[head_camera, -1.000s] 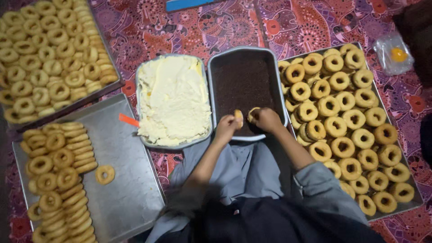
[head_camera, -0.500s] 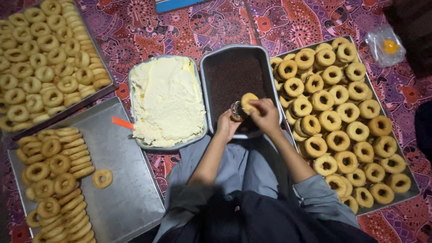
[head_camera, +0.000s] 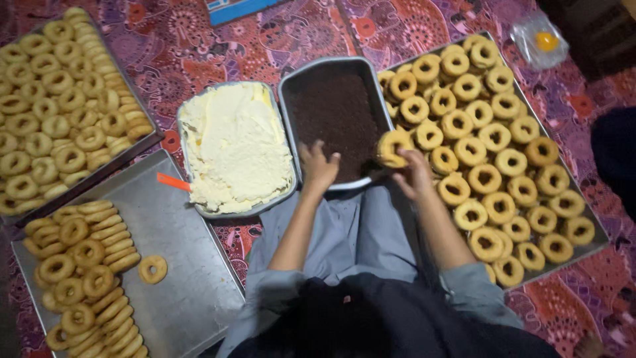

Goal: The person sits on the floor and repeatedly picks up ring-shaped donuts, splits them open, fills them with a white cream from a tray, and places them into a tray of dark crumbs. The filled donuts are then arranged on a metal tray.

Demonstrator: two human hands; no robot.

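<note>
A ring-shaped biscuit (head_camera: 395, 147) is gripped by the fingers (head_camera: 405, 161) of the right hand (head_camera: 415, 174), held on edge just over the near right corner of the tray of dark crumbs (head_camera: 336, 118). The fingers (head_camera: 311, 151) of the left hand (head_camera: 318, 166) are spread, grasping nothing, and pressed palm-down into the crumbs at the tray's near edge. Both forearms are stretched forward from grey sleeves. A tray of pale cream (head_camera: 235, 147) lies just left, and a tray of ring biscuits (head_camera: 503, 152) just right, on a patterned cloth (head_camera: 199, 40).
</note>
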